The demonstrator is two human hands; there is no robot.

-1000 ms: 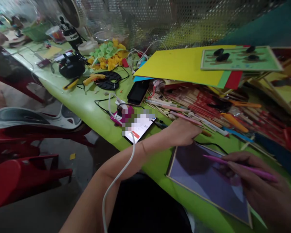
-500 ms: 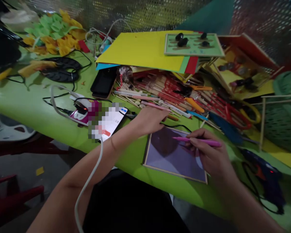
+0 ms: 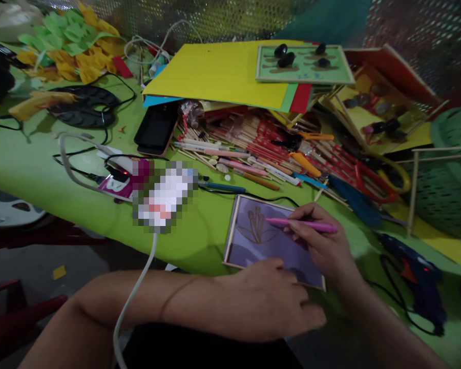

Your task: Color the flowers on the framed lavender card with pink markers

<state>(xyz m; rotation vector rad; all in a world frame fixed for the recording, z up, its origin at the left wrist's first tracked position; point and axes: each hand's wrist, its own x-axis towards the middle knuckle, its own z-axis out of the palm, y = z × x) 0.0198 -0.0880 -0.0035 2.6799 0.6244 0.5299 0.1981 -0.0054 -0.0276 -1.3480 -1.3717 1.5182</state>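
A purple panel [image 3: 234,251] framed with thin wooden sticks lies near the green table's front edge. A brown outline of a plant [image 3: 258,228], with upright stalks and two broad leaves, is on its left half. My right hand [image 3: 325,241] pinches a pink pen [image 3: 311,224] over the panel, its tip pointing left beside the drawing. Whether the tip touches the surface I cannot tell. My left hand [image 3: 269,300] is over the panel's front edge, back up, with loosely bent fingers apart and nothing visible in them. Parts of its fingertips are hidden.
Behind the panel lie several pens [image 3: 230,152], wooden sticks [image 3: 249,136] and red-handled scissors [image 3: 372,184]. A glue gun [image 3: 417,279] rests at right, near a green basket [image 3: 451,179]. A phone [image 3: 169,192] with a white cable [image 3: 138,287] and a power strip [image 3: 119,182] are at left.
My left hand has moved from beside the pens back toward me, to the panel's front edge. The plant drawing now shows clearly. My right hand still holds the pink pen, slightly further left.
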